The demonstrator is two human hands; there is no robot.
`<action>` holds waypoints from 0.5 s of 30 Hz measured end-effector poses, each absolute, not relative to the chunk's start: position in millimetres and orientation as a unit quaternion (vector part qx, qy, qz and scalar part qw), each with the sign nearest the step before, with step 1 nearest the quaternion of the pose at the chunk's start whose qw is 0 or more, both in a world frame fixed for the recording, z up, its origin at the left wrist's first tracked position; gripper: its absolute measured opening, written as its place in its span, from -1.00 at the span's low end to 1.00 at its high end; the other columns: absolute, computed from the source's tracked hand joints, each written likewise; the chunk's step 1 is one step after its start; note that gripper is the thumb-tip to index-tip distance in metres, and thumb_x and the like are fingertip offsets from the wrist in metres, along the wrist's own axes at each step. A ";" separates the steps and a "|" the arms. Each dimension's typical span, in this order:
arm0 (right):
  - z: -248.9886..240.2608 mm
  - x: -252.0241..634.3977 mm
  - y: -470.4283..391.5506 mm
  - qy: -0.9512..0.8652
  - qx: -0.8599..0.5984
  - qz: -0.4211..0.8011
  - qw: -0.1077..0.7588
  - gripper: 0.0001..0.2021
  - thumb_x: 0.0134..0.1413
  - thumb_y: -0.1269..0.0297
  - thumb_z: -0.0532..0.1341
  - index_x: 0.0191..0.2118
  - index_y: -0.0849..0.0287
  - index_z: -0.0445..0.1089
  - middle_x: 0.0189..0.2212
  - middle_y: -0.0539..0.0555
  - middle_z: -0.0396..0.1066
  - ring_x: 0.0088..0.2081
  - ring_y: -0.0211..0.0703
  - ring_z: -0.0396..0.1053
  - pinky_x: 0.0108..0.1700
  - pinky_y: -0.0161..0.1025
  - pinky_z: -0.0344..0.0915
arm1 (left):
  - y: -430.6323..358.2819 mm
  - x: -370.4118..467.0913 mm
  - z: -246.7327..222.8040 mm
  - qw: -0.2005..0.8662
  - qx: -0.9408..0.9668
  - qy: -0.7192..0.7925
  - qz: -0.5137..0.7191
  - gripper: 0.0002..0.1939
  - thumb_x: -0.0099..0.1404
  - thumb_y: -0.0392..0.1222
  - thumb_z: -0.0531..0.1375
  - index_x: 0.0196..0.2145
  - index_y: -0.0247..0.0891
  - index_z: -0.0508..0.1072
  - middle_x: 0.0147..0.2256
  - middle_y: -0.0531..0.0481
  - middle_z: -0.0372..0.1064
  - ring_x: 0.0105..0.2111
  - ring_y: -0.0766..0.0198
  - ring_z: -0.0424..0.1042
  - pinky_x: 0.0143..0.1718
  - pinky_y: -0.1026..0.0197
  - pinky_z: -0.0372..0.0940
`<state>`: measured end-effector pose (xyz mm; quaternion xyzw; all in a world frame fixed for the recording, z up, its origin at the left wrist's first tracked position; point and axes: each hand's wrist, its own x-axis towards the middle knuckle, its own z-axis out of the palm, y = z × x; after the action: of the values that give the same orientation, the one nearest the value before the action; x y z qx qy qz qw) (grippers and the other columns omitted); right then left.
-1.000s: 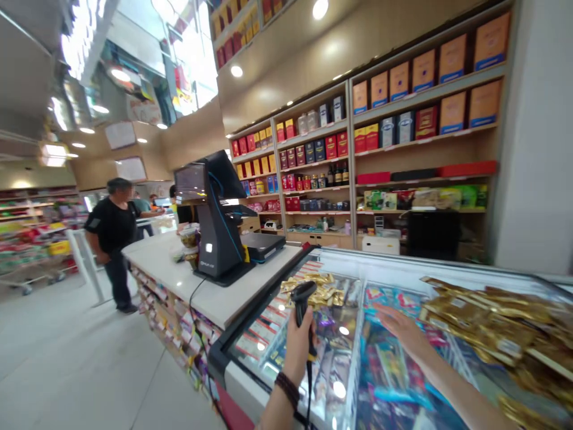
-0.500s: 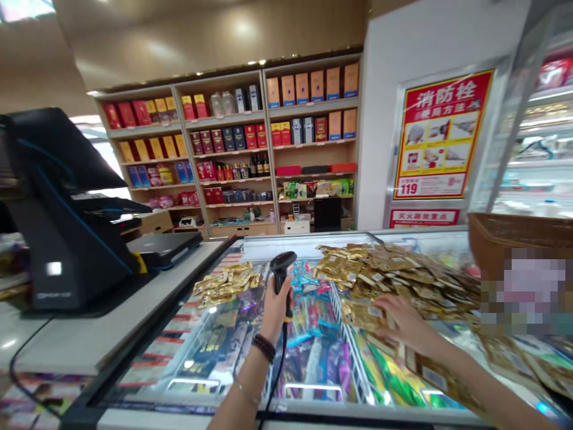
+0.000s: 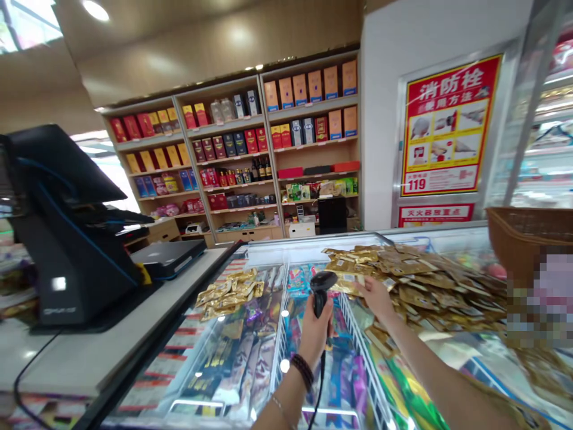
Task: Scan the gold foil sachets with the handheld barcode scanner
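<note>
My left hand [image 3: 317, 325] is wrapped round the handle of a black handheld scanner [image 3: 323, 279], whose cable hangs down past the wrist. Just to its right, my right hand [image 3: 375, 294] pinches the edge of a gold packet [image 3: 345, 280] in front of the scanner head. A large heap of gold packets [image 3: 416, 275] lies on the glass top to the right, beyond and beside my right hand. On the left part of the glass is a smaller pile of gold packets [image 3: 230, 292].
Under the glass of the freezer [image 3: 308, 242], wire baskets hold colourful packs. A black register terminal [image 3: 67, 239] and a flat black device [image 3: 168, 258] stand on the left counter. At the right is a brown basket [image 3: 514, 245]. Shelves [image 3: 233, 173] of boxes line the back.
My left hand and the scanner have moved right. My right hand has moved forward and left, and now holds a gold packet near the scanner. The view has shifted slightly.
</note>
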<state>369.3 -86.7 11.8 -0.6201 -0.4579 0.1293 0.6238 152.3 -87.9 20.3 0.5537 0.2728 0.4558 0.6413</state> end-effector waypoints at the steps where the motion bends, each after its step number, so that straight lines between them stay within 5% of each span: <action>1: 8.9 371.1 -85.3 -0.456 -0.618 0.131 0.626 -0.65 -0.09 -0.19 0.35 -0.44 -0.01 0.47 -0.47 0.10 0.67 -0.30 0.21 0.67 -0.13 0.10 0.57 | -88.7 151.7 20.1 0.643 0.555 0.276 0.450 -0.27 0.07 0.53 0.37 -0.20 -0.13 0.27 -0.60 0.30 0.18 -0.72 0.45 0.15 -0.61 0.32 0.19; 15: -10.7 383.4 -81.4 -0.456 -0.643 0.109 0.606 -0.73 0.11 -0.06 0.19 -0.41 0.00 0.44 -0.44 0.08 0.61 -0.26 0.14 0.59 -0.10 0.03 0.49 | -104.7 153.4 32.8 0.644 0.582 0.292 0.401 -0.32 0.08 0.45 0.40 -0.24 -0.15 0.27 -0.57 0.27 0.21 -0.73 0.47 0.15 -0.61 0.30 0.27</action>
<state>383.4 -81.4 -10.7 -0.6432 -0.4556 0.1088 0.6058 153.4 -104.7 32.8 0.5824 0.2919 0.4008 0.6441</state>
